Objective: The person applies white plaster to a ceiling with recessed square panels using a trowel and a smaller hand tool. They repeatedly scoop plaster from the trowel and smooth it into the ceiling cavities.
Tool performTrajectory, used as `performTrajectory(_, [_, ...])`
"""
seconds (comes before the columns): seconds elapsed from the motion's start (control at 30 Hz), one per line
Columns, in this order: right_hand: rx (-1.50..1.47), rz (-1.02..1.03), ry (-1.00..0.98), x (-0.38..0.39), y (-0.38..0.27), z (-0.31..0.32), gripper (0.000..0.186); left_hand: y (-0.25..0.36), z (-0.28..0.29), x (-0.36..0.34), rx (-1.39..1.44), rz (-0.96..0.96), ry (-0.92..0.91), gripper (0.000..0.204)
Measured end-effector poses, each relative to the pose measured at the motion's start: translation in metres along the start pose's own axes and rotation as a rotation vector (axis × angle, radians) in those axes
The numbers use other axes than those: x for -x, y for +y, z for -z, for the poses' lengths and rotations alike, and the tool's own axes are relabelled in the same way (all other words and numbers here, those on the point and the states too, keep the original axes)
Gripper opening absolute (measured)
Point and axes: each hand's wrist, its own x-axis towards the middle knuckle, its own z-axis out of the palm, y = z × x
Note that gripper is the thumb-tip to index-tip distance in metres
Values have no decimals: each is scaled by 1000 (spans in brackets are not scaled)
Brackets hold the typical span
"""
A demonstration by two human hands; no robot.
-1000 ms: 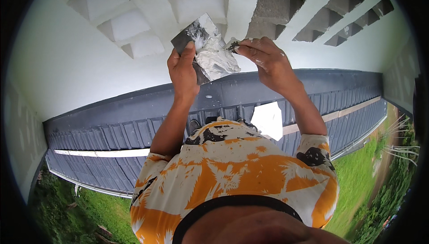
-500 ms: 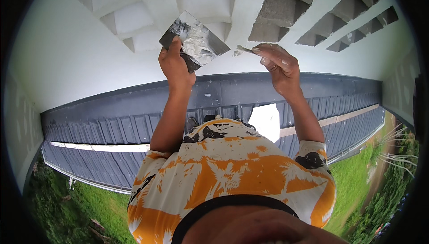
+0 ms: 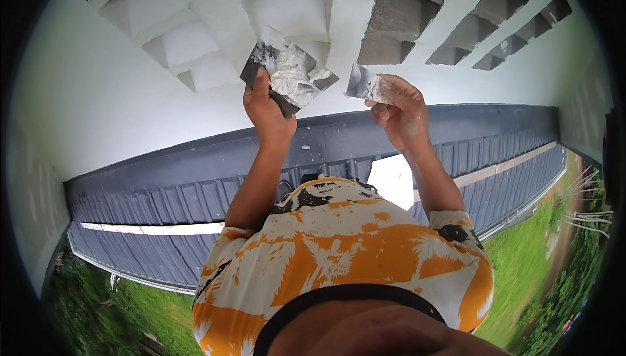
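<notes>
My left hand [image 3: 266,105] grips a dark square plate [image 3: 250,69] by its near left side, thumb on top. A thick heap of white putty [image 3: 291,75] covers much of the plate's face. Between the thumb and fingers of my right hand [image 3: 405,109] is a small flat putty knife blade [image 3: 362,85], its face turned up and smeared with grey-white paste. The blade and the plate are apart, with a narrow gap between them. Putty stains show on my right palm and fingers.
Ahead stands a white wall [image 3: 150,111] with rows of recessed openings, some white inside, others bare grey block [image 3: 401,15]. Below lies a dark ribbed metal roof [image 3: 163,193] with wooden battens [image 3: 153,229] and a white sheet [image 3: 391,180]. Grass [image 3: 521,252] lies beyond the roof's edge.
My right hand has turned the putty knife from edge-on to face-up and moved slightly left and down. My left hand and the plate have shifted slightly right and down.
</notes>
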Motion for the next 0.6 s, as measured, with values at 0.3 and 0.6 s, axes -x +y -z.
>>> performTrajectory(0.3, [169,20,332,-5,3,8,22,-7,1,14,-179,-110,-68,35])
performTrajectory(0.6, [-46,-103,193,9,9,-34,28,-31,30,14,-572,-943,-480,35])
